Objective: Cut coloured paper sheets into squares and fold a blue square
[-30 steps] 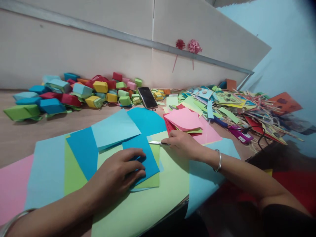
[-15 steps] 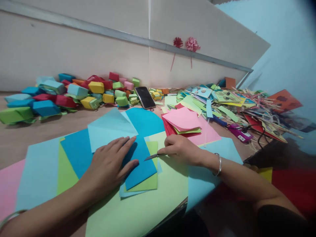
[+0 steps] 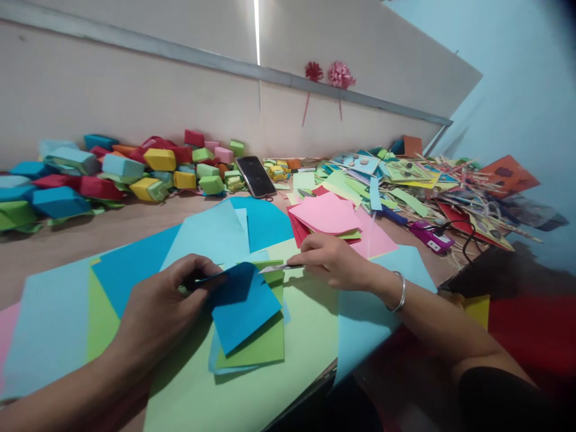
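Observation:
My left hand [image 3: 168, 297] pinches the upper left edge of a blue paper sheet [image 3: 245, 312] between thumb and fingers, lifting and bending it. A small knife [image 3: 273, 269] with a pointed pale blade is gripped in my right hand [image 3: 335, 261]; its handle is mostly hidden by the fingers. The blade tip touches or nearly touches the blue sheet's upper edge, where a small notch shows. Beneath the sheet lie a green paper piece [image 3: 272, 345] and a light blue piece, on a large pale green sheet [image 3: 310, 336].
Pink and red papers [image 3: 326, 215] are stacked behind my right hand. Colourful paper boxes [image 3: 103, 186] are heaped at the back left, beside a phone [image 3: 255, 177]. Sticks and paper scraps [image 3: 405, 174] pile up at right, near a purple power strip [image 3: 431, 237].
My left hand went from lying flat on the blue sheet to pinching and raising its edge. The sheet has bent upward, and the knife tip has moved to its upper edge.

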Action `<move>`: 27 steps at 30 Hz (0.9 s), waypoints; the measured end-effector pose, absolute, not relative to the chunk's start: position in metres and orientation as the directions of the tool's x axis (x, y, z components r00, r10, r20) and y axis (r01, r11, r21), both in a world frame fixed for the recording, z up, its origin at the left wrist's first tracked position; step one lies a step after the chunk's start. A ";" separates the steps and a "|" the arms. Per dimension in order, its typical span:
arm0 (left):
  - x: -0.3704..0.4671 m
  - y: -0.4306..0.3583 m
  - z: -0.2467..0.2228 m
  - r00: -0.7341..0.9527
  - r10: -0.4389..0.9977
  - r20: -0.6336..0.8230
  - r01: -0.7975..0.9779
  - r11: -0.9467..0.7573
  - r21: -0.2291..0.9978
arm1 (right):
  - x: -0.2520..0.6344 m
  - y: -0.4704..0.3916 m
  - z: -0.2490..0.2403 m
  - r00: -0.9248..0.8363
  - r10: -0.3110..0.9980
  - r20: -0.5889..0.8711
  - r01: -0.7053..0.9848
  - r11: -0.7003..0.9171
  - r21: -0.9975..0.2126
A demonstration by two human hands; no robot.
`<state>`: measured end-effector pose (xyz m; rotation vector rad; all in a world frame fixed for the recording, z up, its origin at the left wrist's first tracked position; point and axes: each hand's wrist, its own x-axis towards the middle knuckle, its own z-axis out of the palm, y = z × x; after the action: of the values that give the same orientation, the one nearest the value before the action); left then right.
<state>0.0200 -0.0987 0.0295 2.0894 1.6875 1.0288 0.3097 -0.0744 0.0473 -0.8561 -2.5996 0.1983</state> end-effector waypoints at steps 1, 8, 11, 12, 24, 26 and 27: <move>0.020 -0.099 0.030 0.070 0.936 0.344 0.742 -0.280 0.609 | 0.311 -0.075 0.048 -0.726 0.607 0.324 0.555 0.795 -0.247; 0.021 -0.102 0.034 0.036 0.953 0.301 0.741 -0.228 0.632 | 0.313 -0.078 0.049 -0.732 0.620 0.282 0.584 0.784 -0.209; 0.021 -0.103 0.034 0.033 0.959 0.283 0.736 -0.215 0.642 | 0.314 -0.080 0.050 -0.694 0.664 0.279 0.622 0.748 -0.231; 0.021 -0.103 0.033 0.032 0.959 0.281 0.739 -0.212 0.639 | 0.314 -0.080 0.051 -0.676 0.680 0.284 0.639 0.732 -0.235; 0.021 -0.103 0.034 0.033 0.951 0.306 0.751 -0.226 0.620 | 0.316 -0.078 0.052 -0.750 0.546 0.374 0.528 0.834 -0.158; 0.019 -0.102 0.032 0.045 0.951 0.305 0.756 -0.232 0.612 | 0.317 -0.077 0.053 -0.778 0.502 0.377 0.491 0.861 -0.134; 0.018 -0.101 0.031 0.051 0.953 0.299 0.765 -0.230 0.602 | 0.318 -0.077 0.054 -0.789 0.487 0.374 0.476 0.870 -0.129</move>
<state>0.0180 -0.1005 0.0309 2.0513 1.7435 0.9557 0.3180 -0.0770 0.0538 -0.7110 -2.6417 0.0392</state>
